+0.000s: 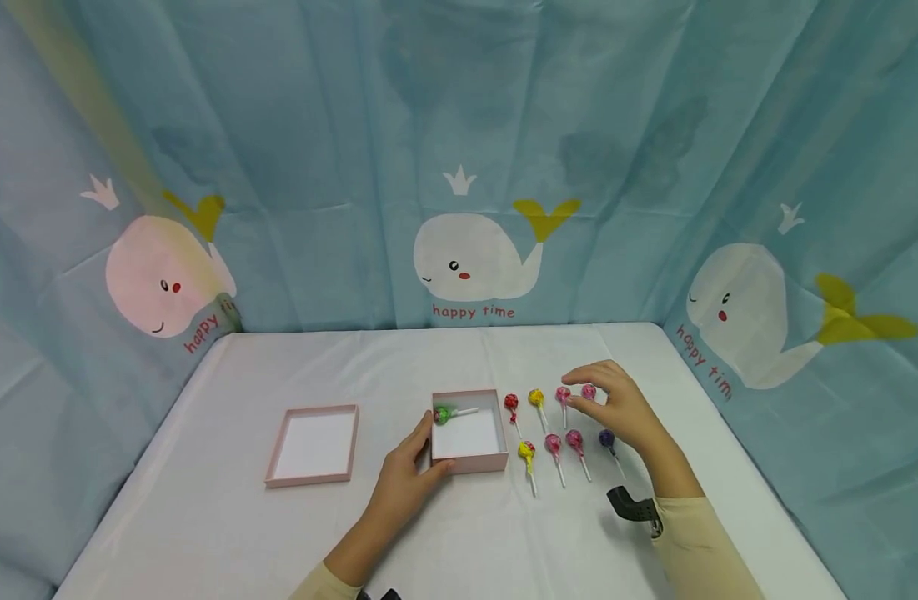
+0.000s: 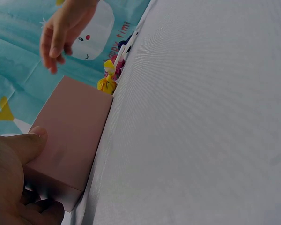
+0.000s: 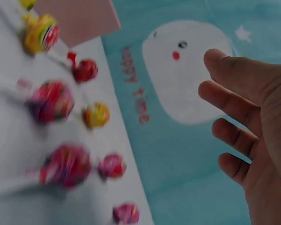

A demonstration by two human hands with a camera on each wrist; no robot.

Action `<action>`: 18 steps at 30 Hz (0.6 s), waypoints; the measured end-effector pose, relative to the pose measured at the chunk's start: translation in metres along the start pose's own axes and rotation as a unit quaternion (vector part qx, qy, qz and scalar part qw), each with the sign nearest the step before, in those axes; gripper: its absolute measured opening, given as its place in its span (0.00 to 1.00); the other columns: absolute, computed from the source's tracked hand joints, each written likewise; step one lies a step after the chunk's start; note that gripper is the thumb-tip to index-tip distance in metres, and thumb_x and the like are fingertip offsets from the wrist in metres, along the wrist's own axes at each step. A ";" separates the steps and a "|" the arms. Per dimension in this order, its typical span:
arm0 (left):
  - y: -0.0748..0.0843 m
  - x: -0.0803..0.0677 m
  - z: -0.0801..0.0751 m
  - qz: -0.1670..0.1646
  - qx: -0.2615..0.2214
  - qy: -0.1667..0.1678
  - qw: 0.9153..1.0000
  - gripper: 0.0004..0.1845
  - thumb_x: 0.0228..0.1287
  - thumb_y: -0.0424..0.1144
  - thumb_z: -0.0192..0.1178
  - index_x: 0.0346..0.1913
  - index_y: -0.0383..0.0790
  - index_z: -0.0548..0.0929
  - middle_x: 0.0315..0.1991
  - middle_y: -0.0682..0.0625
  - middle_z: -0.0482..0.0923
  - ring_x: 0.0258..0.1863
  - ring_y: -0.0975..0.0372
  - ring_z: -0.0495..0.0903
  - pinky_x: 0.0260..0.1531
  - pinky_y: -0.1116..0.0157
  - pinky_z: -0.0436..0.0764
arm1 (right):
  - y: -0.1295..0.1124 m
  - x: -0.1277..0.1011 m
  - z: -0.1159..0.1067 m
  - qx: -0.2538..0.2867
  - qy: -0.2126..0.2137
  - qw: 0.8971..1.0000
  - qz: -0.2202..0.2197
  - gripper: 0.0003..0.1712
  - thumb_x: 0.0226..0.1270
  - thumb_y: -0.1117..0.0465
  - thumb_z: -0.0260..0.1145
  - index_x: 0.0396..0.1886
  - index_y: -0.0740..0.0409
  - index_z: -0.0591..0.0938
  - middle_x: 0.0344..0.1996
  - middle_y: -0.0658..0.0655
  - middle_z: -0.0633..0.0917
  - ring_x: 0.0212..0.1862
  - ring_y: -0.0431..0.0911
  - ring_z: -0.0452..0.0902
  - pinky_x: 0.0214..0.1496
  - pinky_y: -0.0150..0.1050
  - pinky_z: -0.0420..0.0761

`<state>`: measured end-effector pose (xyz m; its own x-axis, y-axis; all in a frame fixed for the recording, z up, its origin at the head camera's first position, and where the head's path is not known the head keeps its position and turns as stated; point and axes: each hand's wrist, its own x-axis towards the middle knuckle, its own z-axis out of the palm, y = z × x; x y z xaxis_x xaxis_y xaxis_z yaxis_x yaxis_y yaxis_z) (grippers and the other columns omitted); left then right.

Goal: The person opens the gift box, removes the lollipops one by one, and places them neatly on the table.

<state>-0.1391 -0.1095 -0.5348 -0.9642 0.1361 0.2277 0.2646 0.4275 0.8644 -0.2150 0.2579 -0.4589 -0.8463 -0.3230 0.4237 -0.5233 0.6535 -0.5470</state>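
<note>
A: Nearest the head camera we log our left hand, on the white table. It grips the pink box at its near left corner; in the left wrist view the thumb lies flat on the box wall and the fingers curl under it.

B: Agreed. Largest first, then: we note the whale-print curtain behind and to both sides, and the table under everything.

A: Next, the box lid, lying open side up, apart from the box on its left. The box holds one green lollipop at its far left, stick pointing right.

B: Our right hand hovers over the far row of lollipops to the right of the box, fingers relaxed and spread; the right wrist view shows the palm holding nothing. Its fingertips are just beside the pink lollipop.

A: We count eight loose lollipops in two rows: red, yellow, pink and that pink one behind; yellow, two pink and a purple lollipop in front.
</note>
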 end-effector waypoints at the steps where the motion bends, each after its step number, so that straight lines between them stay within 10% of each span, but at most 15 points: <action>1: 0.000 0.000 0.000 -0.002 0.001 0.000 1.000 0.49 0.61 0.47 0.74 0.80 0.41 0.59 0.79 0.48 0.59 0.77 0.56 0.61 0.72 0.58 0.69 | -0.004 0.007 0.003 0.006 -0.011 1.000 -0.010 0.16 0.63 0.57 0.78 0.51 0.44 0.89 0.51 0.43 0.86 0.57 0.41 0.74 0.58 0.51 0.80; 18: -0.001 -0.001 -0.002 0.004 0.011 -0.001 1.000 0.49 0.61 0.47 0.74 0.80 0.40 0.60 0.79 0.48 0.59 0.76 0.56 0.62 0.72 0.56 0.69 | -0.068 0.087 0.085 0.020 -0.191 0.978 -0.079 0.14 0.67 0.52 0.74 0.51 0.44 0.89 0.49 0.41 0.86 0.56 0.41 0.75 0.60 0.46 0.80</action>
<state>-0.1385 -0.1120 -0.5344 -0.9618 0.1423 0.2340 0.2733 0.4454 0.8526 -0.2620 0.1270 -0.4464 -0.7259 -0.6557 0.2080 -0.6477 0.5496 -0.5277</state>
